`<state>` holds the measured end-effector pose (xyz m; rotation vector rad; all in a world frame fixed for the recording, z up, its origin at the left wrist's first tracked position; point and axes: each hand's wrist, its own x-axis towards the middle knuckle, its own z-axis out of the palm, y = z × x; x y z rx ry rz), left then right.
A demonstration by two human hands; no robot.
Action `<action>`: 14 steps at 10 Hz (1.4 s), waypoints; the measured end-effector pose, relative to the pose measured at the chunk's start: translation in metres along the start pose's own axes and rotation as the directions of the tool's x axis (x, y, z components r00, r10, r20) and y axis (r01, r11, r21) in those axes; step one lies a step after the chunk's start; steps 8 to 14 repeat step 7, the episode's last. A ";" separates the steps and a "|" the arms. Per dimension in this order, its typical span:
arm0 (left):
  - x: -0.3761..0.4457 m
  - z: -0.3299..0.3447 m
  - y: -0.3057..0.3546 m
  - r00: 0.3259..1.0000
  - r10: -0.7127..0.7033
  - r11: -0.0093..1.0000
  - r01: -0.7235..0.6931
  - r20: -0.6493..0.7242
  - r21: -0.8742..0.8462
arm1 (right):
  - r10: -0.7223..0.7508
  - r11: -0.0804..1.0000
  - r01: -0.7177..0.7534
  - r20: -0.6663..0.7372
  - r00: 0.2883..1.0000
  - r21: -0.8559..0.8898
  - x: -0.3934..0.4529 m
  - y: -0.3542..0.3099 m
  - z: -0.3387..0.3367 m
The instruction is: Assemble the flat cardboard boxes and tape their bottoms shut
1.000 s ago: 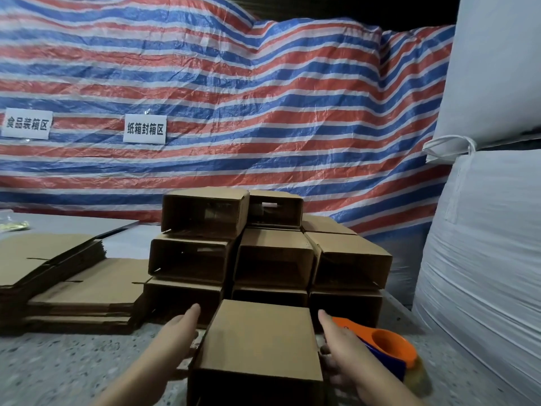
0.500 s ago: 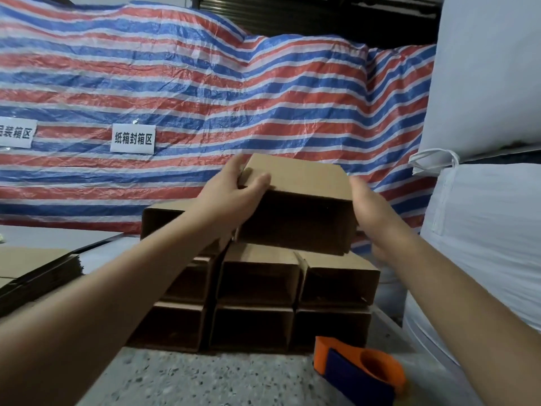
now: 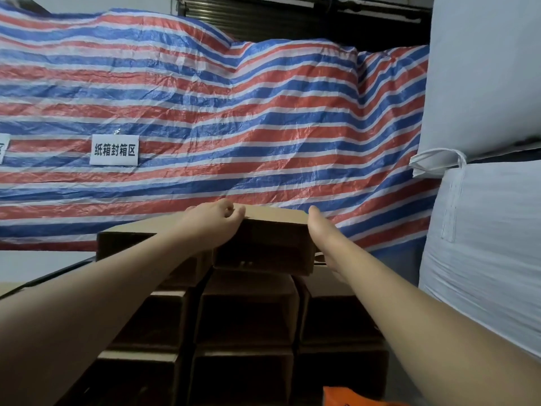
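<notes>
While both bare arms reach forward, the left hand [image 3: 213,222] curls its fingers [image 3: 231,212] over the top left edge of an assembled cardboard box [image 3: 275,218], and the right hand [image 3: 320,230] lies flat against the box's right side with its fingers extended. Between the two hands the box is clasped, sitting on the top row of a stack of boxes [image 3: 246,312], just right of another top-row box [image 3: 123,244] under the left forearm. Its open mouth faces the camera; the inside is dark and what it holds cannot be told. Its long axis seems to run left to right, level. Below the fingers, the stacked boxes also turn dark open mouths toward the viewer, in rows and columns touching one another.

Half a second ago the same box was held in the air above the stack; now it rests on it, and the arms stretch farther out.

Below the right wrist, an orange tape dispenser [image 3: 339,397] peeks in at the bottom edge. Beyond the fingers hangs a red, white and blue striped tarp [image 3: 234,112] with a white sign [image 3: 114,150]. Right of the right hand stand large white sacks [image 3: 491,230].
</notes>
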<state>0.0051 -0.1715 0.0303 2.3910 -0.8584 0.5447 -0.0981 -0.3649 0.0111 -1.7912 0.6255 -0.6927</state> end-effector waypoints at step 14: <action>-0.003 0.007 -0.007 0.986 0.142 0.980 -0.127 -0.093 0.154 | 0.030 0.986 -0.047 -0.106 0.994 -0.158 0.025 0.018 0.025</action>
